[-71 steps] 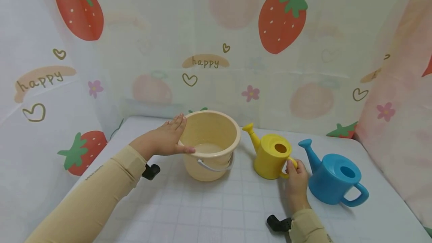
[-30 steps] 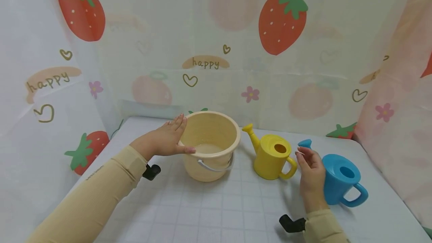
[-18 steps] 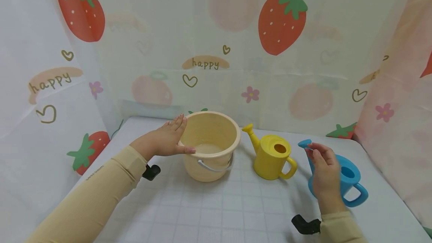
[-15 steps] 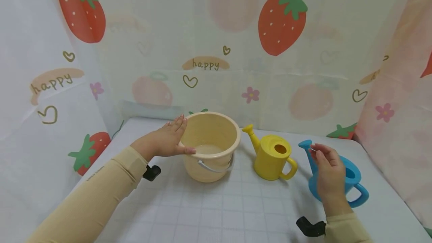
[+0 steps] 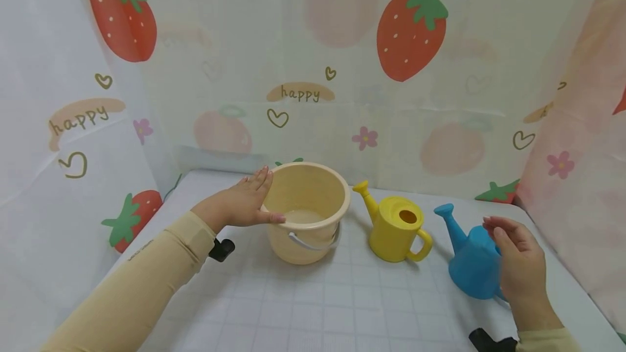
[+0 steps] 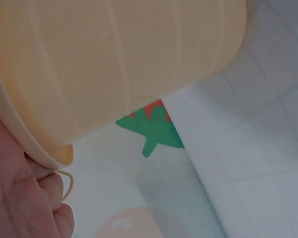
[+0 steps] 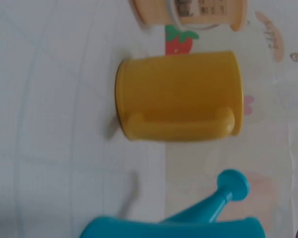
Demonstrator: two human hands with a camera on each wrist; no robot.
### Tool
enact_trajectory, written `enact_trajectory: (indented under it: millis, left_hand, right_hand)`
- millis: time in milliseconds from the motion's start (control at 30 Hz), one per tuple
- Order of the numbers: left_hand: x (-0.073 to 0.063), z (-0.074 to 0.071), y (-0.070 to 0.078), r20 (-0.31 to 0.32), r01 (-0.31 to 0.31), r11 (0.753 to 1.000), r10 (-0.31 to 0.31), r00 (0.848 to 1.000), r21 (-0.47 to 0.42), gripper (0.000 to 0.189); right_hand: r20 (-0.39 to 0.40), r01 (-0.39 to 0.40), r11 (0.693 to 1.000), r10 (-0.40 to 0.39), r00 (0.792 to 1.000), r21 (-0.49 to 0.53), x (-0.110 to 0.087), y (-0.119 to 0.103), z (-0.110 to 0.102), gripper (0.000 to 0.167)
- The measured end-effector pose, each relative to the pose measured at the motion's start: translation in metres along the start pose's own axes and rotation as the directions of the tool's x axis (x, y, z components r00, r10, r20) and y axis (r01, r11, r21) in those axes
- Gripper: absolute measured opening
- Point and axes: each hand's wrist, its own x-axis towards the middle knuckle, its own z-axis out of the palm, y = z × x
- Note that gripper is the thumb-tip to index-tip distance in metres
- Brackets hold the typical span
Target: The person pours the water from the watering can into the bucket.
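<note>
My left hand rests on the left side of the rim of a cream plastic bucket, fingers straight and thumb laid over the front edge. In the left wrist view its fingers lie against the bucket's rim. My right hand hovers over a blue watering can, hiding most of its handle and filling hole. Its fingers are loosely bent, with nothing between them. A yellow watering can stands upright between bucket and blue can; the right wrist view shows its handle side on.
The white gridded table stretches below all three vessels. Behind it hangs a strawberry-print cloth, with more cloth on both sides. The bucket's white bail handle hangs down at its front.
My right hand has let go of the yellow can's handle and moved right, past the blue can's spout and over its body. The left hand stays on the bucket rim.
</note>
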Motion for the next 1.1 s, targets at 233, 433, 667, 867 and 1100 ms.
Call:
enact_trajectory:
  millis: [233,433,667,867,1100]
  left_hand:
    - [0.001,0.0,-0.001,0.001,0.007,1.0,-0.007,1.0,0.007,0.118]
    - [0.001,-0.002,0.0,-0.004,0.0,1.0,0.0,1.0,0.0,0.118]
    - [0.002,0.001,-0.002,-0.001,0.012,1.0,-0.012,1.0,0.01,0.119]
    - [0.0,0.0,-0.001,-0.002,0.009,1.0,-0.009,1.0,0.006,0.118]
    - [0.001,0.0,-0.001,-0.002,0.01,1.0,-0.01,1.0,0.013,0.118]
  right_hand:
    - [-0.061,-0.071,0.933,0.052,0.997,-0.353,0.004,0.009,-0.023,0.037]
    - [-0.159,-0.186,0.885,0.13,0.979,-0.426,0.007,0.018,-0.039,0.041]
    - [-0.222,-0.293,0.854,0.215,0.951,-0.429,0.006,0.028,-0.053,0.042]
    - [-0.256,-0.351,0.837,0.261,0.931,-0.42,0.001,0.035,-0.057,0.045]
    - [-0.266,-0.385,0.815,0.293,0.918,-0.433,-0.005,0.047,-0.06,0.048]
